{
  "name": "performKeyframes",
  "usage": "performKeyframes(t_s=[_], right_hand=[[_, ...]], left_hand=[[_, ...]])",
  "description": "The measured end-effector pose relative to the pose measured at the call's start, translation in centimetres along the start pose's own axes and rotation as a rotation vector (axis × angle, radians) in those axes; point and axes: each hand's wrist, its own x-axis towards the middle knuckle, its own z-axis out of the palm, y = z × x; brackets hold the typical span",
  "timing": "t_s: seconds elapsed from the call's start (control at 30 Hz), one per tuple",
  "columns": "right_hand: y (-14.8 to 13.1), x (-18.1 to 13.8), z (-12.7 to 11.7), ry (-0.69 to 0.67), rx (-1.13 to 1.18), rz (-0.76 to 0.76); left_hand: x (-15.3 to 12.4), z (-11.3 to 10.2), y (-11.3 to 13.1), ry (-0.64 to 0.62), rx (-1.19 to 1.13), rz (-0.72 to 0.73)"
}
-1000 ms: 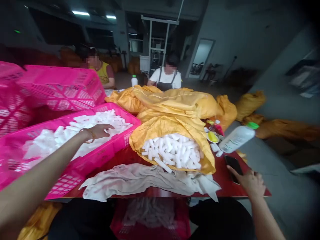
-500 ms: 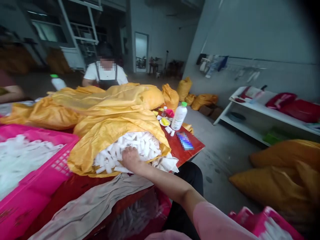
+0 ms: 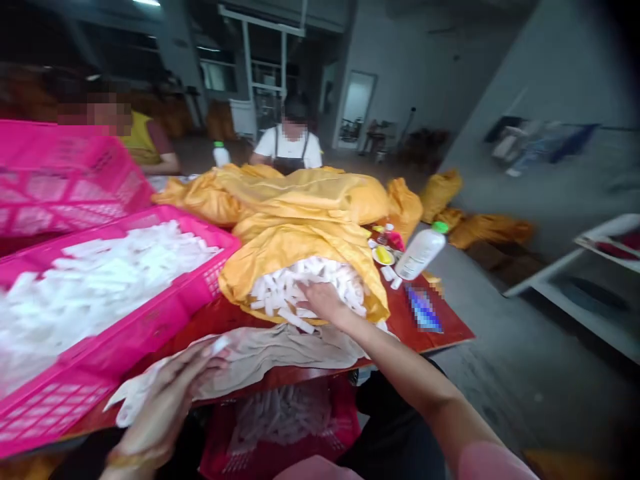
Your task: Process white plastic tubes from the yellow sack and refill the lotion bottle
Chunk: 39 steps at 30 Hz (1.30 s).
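The right hand (image 3: 324, 300) rests on white sticks (image 3: 295, 293) heaped in the mouth of a yellow sack (image 3: 300, 243), its fingers spread over them; the sticks lie every which way. The left hand (image 3: 165, 400), nearer the pink crate (image 3: 200, 300), hangs over a grey cloth (image 3: 280, 350) by the near edge of the table (image 3: 440, 333); whether its fingers pinch a small white bit, I cannot tell.

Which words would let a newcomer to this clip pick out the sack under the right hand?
In the middle of the red table lies a heap of yellow woven sacks. The nearest sack is the one: its open mouth shows white oblong pieces, with the right hand resting on them, unlike the folded sacks behind.
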Motion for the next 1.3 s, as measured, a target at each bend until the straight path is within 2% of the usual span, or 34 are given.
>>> performKeyframes(t_s=[0.1,0.23,0.37,0.47,0.53,0.63,0.73,0.83,0.93,1.03,1.17,1.3], right_hand=[[0.6,-1.0,0.1,0.010,0.016,0.026],[1.7,-3.4,0.1,0.048,0.106,0.096],[1.1,-5.7,0.4,0.255,0.388,0.266],[-0.7,-6.7,1.5,0.379,0.749,0.337],[-2.1,-7.3,2.5,0.330,1.148,0.358],[-3.7,-8.9,3.7,0.087,1.692,0.328],[-4.7,-10.9,4.2,-0.060,1.934,0.223],[-5.4,-12.6,4.3,-0.117,1.918,0.191],[-6.2,-13.6,4.6,-0.190,1.784,0.149],[-7.5,-14.0,5.0,-0.254,1.727,0.086],[-8.8,-14.1,5.5,-0.218,1.703,0.008],[-9.0,-13.8,5.7,-0.206,1.732,-0.007]], left_hand=[[-0.6,1.9,-2.8,-0.073,-0.267,-0.090],[-0.2,4.4,-4.0,-0.151,-0.369,-0.118],[-0.2,6.3,-4.5,-0.177,-0.384,-0.149],[-0.4,7.4,-5.4,-0.152,-0.258,-0.105],[-0.5,7.7,-6.0,-0.114,-0.024,0.020],[-0.8,7.1,-6.3,-0.155,0.327,0.178],[-1.1,6.0,-5.4,-0.212,0.390,0.182],[-1.4,5.6,-4.3,-0.192,0.336,0.141],[-1.6,6.7,-4.1,-0.157,0.276,0.129],[-1.7,8.8,-5.1,-0.044,0.207,0.226],[-1.4,11.0,-6.1,0.082,0.172,0.384],[-1.5,11.0,-5.5,0.053,0.251,0.414]])
